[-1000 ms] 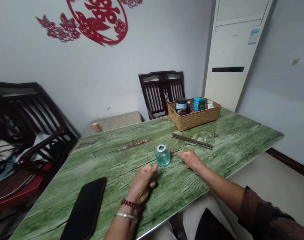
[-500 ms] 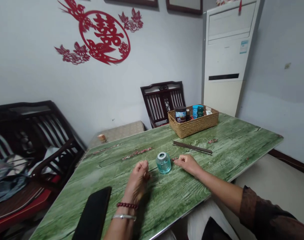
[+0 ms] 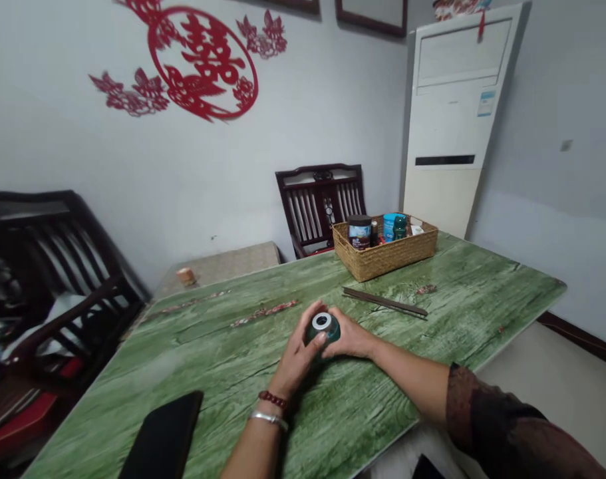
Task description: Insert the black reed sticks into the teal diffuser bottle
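A small round teal glass bottle (image 3: 323, 324) with a silver neck stands on the green wood-grain table (image 3: 412, 359). My left hand (image 3: 297, 356), with a bead bracelet and a metal bangle on its wrist, wraps round the bottle's left side. My right hand (image 3: 350, 339) cups its right side, fingers pressed against the glass. Only the bottle's top and neck show between the fingers.
A dark stick bundle (image 3: 385, 301) lies beyond the hands. A wicker basket (image 3: 385, 246) of jars stands at the far edge. A black phone (image 3: 157, 446) lies near left. Dark wooden chairs (image 3: 322, 199) and a white floor air conditioner (image 3: 452, 120) stand behind.
Both hands have moved in from either side of the bottle and closed round it. The view has shifted slightly.
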`<act>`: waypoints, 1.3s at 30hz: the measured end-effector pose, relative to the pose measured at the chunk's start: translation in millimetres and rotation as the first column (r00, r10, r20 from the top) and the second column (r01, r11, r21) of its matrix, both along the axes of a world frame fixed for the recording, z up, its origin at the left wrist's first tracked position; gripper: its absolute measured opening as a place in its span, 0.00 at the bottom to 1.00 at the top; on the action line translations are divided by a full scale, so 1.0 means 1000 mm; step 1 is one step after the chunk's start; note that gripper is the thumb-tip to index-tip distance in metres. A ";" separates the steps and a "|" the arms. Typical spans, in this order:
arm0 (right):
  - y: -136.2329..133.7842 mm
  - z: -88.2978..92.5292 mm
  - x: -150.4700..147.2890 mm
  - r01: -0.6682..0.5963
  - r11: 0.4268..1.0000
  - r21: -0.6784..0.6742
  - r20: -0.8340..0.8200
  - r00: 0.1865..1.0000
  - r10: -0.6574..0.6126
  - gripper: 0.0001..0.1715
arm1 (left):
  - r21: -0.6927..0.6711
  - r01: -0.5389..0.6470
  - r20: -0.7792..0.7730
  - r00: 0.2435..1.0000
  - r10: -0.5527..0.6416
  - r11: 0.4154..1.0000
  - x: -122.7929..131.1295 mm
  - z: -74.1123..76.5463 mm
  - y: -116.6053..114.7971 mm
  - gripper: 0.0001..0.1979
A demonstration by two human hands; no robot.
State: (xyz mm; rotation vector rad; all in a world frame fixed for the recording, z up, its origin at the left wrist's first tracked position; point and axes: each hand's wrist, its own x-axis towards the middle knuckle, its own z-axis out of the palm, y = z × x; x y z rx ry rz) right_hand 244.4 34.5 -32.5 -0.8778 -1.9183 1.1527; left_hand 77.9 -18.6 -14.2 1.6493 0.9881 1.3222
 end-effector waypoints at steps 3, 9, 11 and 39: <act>0.000 -0.001 0.002 0.027 0.999 0.042 0.085 0.996 -0.030 0.44 | 0.014 -0.004 -0.028 1.000 0.004 1.000 -0.003 -0.001 0.001 0.34; 0.000 0.006 0.002 0.040 0.994 0.098 0.135 0.989 -0.053 0.46 | -0.028 -0.020 -0.046 0.999 0.019 0.999 -0.003 0.002 0.006 0.31; -0.001 0.007 0.003 0.033 0.994 0.104 0.140 0.989 -0.048 0.46 | -0.028 -0.052 -0.054 0.997 0.050 0.998 -0.001 0.004 0.007 0.31; -0.003 0.011 0.003 0.029 0.998 0.061 0.115 0.993 -0.036 0.45 | -0.129 -0.184 0.192 0.959 0.207 0.974 -0.007 0.006 0.003 0.37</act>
